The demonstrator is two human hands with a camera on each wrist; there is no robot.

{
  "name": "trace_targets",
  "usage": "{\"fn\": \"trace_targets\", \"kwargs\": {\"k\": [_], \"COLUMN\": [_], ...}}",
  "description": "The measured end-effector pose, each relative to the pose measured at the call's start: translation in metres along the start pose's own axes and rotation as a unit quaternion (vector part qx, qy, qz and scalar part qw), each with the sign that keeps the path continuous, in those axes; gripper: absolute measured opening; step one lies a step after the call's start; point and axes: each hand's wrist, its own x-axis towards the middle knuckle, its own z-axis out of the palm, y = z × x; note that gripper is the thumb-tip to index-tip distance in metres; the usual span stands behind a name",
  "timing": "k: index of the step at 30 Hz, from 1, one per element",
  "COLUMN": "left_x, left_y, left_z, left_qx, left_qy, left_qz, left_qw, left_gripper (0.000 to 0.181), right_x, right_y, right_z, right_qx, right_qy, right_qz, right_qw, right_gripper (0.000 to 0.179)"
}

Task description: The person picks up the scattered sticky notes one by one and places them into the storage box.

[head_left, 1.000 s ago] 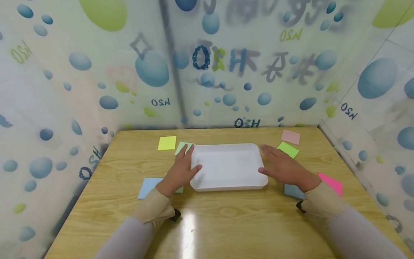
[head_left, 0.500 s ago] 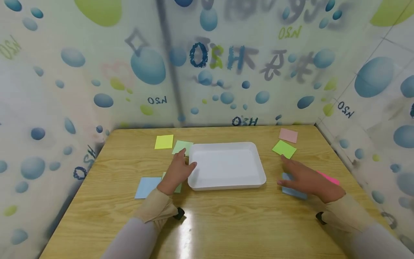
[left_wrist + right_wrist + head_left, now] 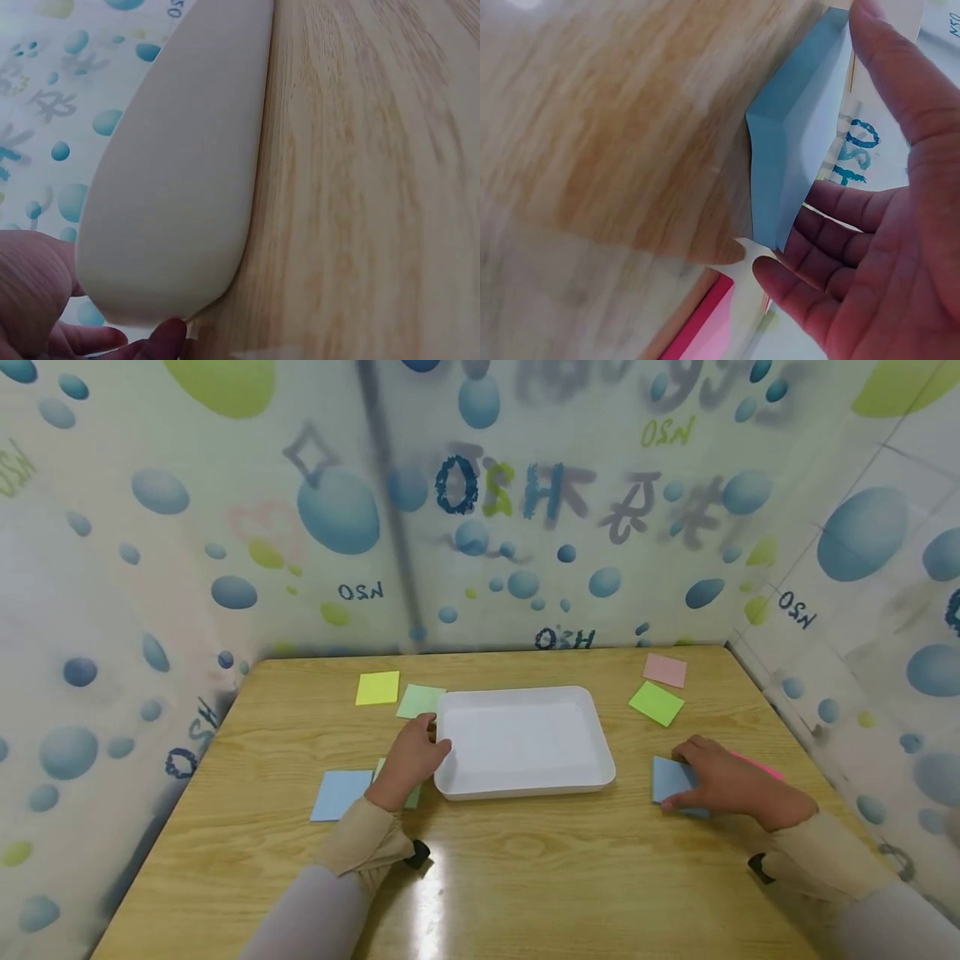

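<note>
A white rectangular tray (image 3: 525,739) lies on the wooden table. My left hand (image 3: 408,760) grips its left end, thumb over the rim and fingers curled at the outer wall; in the left wrist view the fingertips (image 3: 169,337) touch the tray's lower corner. At the right, my right hand (image 3: 723,785) holds a blue sticky note pad (image 3: 667,778) between thumb and fingers. In the right wrist view this blue pad (image 3: 787,142) has the thumb at one edge and the fingers at the opposite side. A pink pad (image 3: 757,766) is mostly hidden behind that hand.
Beyond the right hand lie a green pad (image 3: 656,703) and a dusty pink one (image 3: 665,670). On the left are a yellow note (image 3: 377,688), a pale green note (image 3: 420,701), a light blue note (image 3: 341,795) and another green one (image 3: 414,797). Patterned walls enclose the table.
My right hand has left the tray's right end, moved right and come down onto the blue pad, its fingers closing around it. The left hand's fingers have curled at the tray's left end.
</note>
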Motion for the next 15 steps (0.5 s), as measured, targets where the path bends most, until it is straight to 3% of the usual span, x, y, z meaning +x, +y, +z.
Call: {"fn": "trace_targets", "kwargs": {"k": [8,15], "left_x": [-0.001,0.002], "left_y": [-0.002,-0.006], "left_z": [0.0,-0.002], "left_qx": [-0.009,-0.002], "left_qy": [-0.014,-0.009], "left_qz": [-0.011,-0.007], "left_qw": [0.9998,0.9999], "left_gripper": [0.062,0.057], "right_x": [0.008,0.015], "right_y": [0.004,0.006], "right_z": [0.002,-0.003], "right_qx": [0.04,0.054], "right_qy": [-0.038,-0.076], "right_qz": [0.008,0.028], "right_qw": [0.9985,0.9952], "right_gripper": [0.072,0.07]}}
